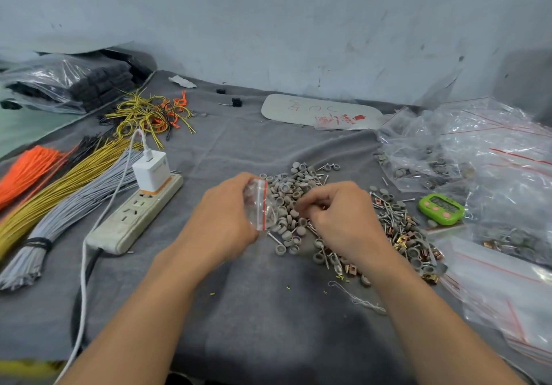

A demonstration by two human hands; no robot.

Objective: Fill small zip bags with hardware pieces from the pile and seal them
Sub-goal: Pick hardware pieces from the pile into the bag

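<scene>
Zip bag (258, 205) blurs in left hand (224, 208); right hand (337, 214) perhaps pinches something.

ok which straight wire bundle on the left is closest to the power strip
The grey wire bundle, tied with a black band: it lies beside the power strip, while the yellow bundle and orange bundle sit farther left.

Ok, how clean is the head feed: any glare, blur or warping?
Head view: even, soft light with faint shadows; glare streaks on the clear bags at right hide some contents; the small zip bag in the left hand is motion-smeared; the right hand is soft at its fingertips over the pile, so its grip is unclear; wide-angle bending bows the frame edges.
</scene>
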